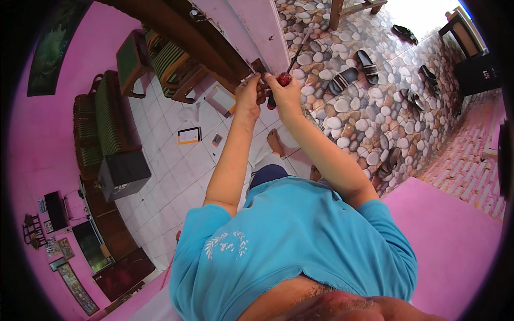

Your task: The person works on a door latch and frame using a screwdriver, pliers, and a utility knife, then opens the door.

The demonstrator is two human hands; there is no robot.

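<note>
My arms stretch forward to the edge of a dark brown wooden door (206, 37), beside a pink door frame (259, 27). In my right hand (287, 97) is a screwdriver (284, 79) with a red and black handle; its long thin shaft slants up and away to the right. The fingers of my left hand (248, 97) are pinched together beside a small brown metal plate (258, 65), which looks like part of a hinge. What lies between those fingertips is hidden. Both hands are close together, nearly touching.
On the white tiled floor lie a flat black-and-orange box (189, 136) and a small card-like packet (217, 140). Green striped seats (110, 115) and a dark cabinet (124, 174) stand to the left. Sandals (343, 81) rest on the pebble-patterned floor to the right.
</note>
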